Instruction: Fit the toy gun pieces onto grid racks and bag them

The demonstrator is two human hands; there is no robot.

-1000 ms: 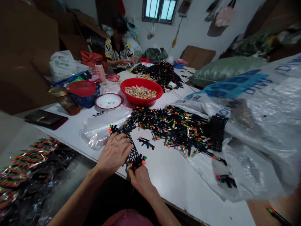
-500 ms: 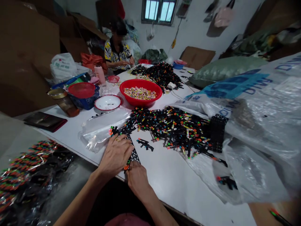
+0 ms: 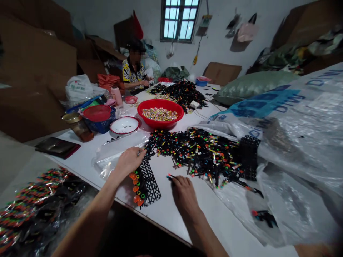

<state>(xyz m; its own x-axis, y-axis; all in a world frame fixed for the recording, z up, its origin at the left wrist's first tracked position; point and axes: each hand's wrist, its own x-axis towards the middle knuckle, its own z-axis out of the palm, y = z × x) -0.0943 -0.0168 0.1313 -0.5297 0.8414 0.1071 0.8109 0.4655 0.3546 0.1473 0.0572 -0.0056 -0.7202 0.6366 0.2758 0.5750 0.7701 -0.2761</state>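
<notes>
A small black toy gun [image 3: 174, 177] with a coloured tip is pinched in my right hand [image 3: 185, 194], just above the white table. My left hand [image 3: 130, 161] is closed at the left end of a heap of black toy guns [image 3: 203, 153]; its fingertips reach the heap's edge, and what they hold is hidden. Between my hands a black lattice plate [image 3: 152, 184] lies flat on the table. Along its left side runs a row of orange and green toy tips [image 3: 136, 188], on black pieces partly seen.
Beyond the heap stands a red basin [image 3: 160, 123] of small colourful pieces. A white plate [image 3: 124, 125], a jar [image 3: 77, 126] and clear plastic bags [image 3: 107, 159] lie left. A large plastic sack [image 3: 294, 117] covers the right. Across the table sits a person [image 3: 135, 73].
My right hand has left the lattice plate and moved right, taking up the toy gun that lay alone there. My left hand has shifted up toward the heap, uncovering the plate.
</notes>
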